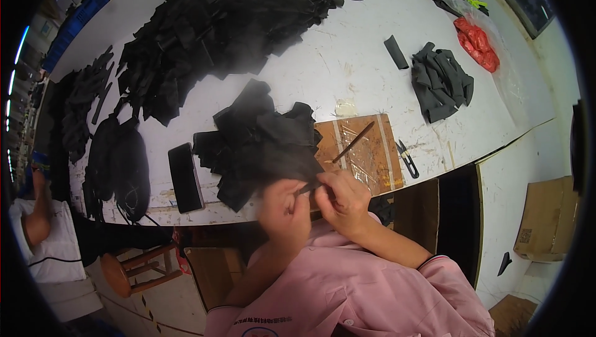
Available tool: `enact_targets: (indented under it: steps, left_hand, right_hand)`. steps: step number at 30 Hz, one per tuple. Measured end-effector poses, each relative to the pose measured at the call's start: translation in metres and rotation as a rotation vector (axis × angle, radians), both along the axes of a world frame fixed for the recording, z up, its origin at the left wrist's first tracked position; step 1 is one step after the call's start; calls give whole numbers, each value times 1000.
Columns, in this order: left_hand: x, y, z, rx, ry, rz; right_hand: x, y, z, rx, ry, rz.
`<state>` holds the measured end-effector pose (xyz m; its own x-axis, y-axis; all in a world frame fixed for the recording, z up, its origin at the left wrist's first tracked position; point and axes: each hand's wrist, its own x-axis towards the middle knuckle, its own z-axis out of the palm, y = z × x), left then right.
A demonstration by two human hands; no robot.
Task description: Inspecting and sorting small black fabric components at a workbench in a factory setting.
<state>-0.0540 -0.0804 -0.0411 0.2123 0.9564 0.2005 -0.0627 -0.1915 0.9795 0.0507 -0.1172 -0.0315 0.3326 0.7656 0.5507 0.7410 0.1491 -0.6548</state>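
Observation:
Close to the table's front edge, my left hand (285,208) and my right hand (341,199) face each other with curled fingers. Between them they pinch a small black fabric piece (308,186), mostly covered by the fingers. A loose pile of black fabric pieces (257,141) lies just beyond my left hand. Past my right hand is a brown board (379,150) with strips of clear tape, and a thin dark stick (355,142) rests across it. Small thread snips (408,159) lie to the right of the board.
A large heap of black fabric pieces (217,26) covers the far left of the white table (366,45). A black phone (185,177) lies left of the near pile. Dark grey pieces (441,82) and a red bundle in plastic (477,45) sit at right. A wooden stool (139,268) stands below, left.

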Motion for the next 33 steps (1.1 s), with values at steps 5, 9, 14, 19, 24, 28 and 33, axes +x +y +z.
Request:
enact_targets:
  steps: [5, 9, 14, 19, 24, 28, 33]
  left_hand:
    - [-15, 23, 8, -556, -275, -394]
    - [-22, 32, 3, -589, -449, -619]
    - [-21, 32, 3, -887, -543, -528]
    - [5, 12, -3, -285, -74, -91]
    - [-4, 17, 3, -548, -274, -234]
    - [-9, 18, 13, -739, -468, -431]
    - [-10, 13, 25, -926, -779, -939]
  right_hand:
    - [7, 3, -2, -64, 136, 17]
    - [12, -1, -7, -216, 560, 221]
    - [22, -3, -8, -357, 1500, 478]
    - [18, -6, -13, -449, 1667, 605]
    - [19, -6, -12, -418, 1421, 467]
    - [20, -10, -13, -355, 1435, 442]
    - [20, -16, -3, -219, 1428, 725]
